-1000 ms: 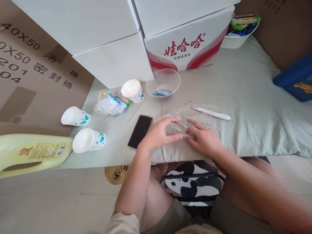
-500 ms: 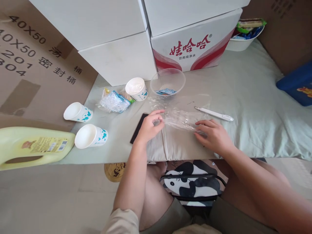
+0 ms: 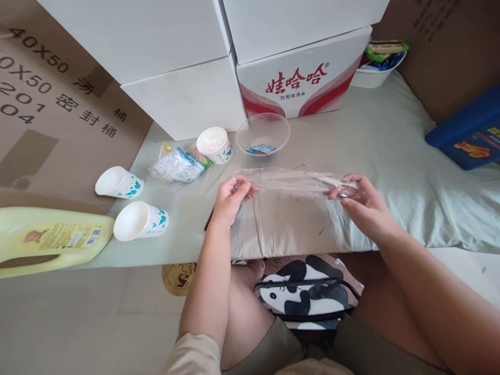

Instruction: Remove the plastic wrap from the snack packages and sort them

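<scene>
A thin clear plastic sheet (image 3: 285, 179) is stretched sideways between my two hands, just above the cloth. My left hand (image 3: 231, 200) pinches its left end, fingers curled in. At the other end, my right hand (image 3: 369, 205) grips a bunched part of the plastic between thumb and fingers. Behind the right part of the sheet lies a white pen-like cutter (image 3: 332, 180), partly covered by the plastic and my fingers. A dark phone (image 3: 209, 219) is mostly hidden behind my left wrist. Beyond the sheet stands a clear plastic bowl (image 3: 263, 133) with a blue packet in it.
Three paper cups (image 3: 142, 221) and a crinkled clear bag of packets (image 3: 177, 164) are on the left, beside a yellow jug (image 3: 54, 237). White cartons (image 3: 300, 83) stand at the back. A white basin of snacks (image 3: 369, 78) and a blue container (image 3: 466, 133) are at right.
My hands have moved apart, the right one further right and slightly up. The plastic, bunched on the cloth before, is now drawn out between them. My left hand now hides most of the phone.
</scene>
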`<action>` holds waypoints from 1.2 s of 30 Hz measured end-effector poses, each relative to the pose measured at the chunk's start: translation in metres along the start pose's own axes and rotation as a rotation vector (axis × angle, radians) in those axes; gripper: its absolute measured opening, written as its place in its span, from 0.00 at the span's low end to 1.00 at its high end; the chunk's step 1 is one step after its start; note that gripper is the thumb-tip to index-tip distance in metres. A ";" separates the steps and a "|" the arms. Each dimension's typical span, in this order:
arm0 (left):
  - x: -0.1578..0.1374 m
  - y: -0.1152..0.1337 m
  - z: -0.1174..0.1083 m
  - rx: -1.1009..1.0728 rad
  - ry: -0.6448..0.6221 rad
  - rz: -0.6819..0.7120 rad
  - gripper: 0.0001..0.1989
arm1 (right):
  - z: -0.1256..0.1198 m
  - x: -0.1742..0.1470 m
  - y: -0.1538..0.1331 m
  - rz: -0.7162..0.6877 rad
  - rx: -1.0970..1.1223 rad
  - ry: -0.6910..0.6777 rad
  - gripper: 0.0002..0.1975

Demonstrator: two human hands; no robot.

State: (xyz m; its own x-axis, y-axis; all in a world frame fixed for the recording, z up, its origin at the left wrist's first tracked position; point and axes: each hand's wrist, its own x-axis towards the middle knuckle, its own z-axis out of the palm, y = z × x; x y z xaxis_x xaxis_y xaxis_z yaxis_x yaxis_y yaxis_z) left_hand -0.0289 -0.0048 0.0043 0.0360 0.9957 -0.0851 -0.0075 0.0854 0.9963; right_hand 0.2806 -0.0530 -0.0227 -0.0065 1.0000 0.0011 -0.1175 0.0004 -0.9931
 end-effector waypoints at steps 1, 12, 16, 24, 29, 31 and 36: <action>0.000 0.000 0.001 -0.021 0.013 -0.006 0.16 | 0.000 0.000 0.000 0.009 -0.025 -0.011 0.22; -0.006 0.007 0.001 -0.010 -0.184 -0.093 0.10 | 0.003 0.004 0.000 -0.047 -0.073 0.207 0.13; -0.007 0.005 0.002 -0.009 -0.185 -0.103 0.12 | 0.007 0.004 -0.007 -0.024 -0.229 0.291 0.16; -0.001 0.001 0.006 0.063 -0.090 -0.184 0.18 | 0.006 0.007 -0.003 0.015 -0.176 0.245 0.13; 0.002 0.000 0.007 0.085 0.010 -0.186 0.17 | 0.009 0.006 -0.007 0.037 -0.193 0.219 0.13; 0.003 -0.002 0.007 0.104 0.028 -0.190 0.17 | 0.010 0.007 -0.007 -0.015 -0.241 0.246 0.14; 0.003 -0.006 0.008 0.146 -0.007 -0.128 0.16 | 0.010 0.008 -0.005 -0.097 -0.306 0.326 0.13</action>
State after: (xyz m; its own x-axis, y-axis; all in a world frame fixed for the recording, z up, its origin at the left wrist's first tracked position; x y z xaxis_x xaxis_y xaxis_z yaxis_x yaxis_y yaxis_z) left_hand -0.0205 -0.0025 -0.0022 0.0348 0.9768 -0.2114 0.1429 0.2045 0.9684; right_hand 0.2710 -0.0447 -0.0167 0.3085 0.9451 0.1076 0.1974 0.0470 -0.9792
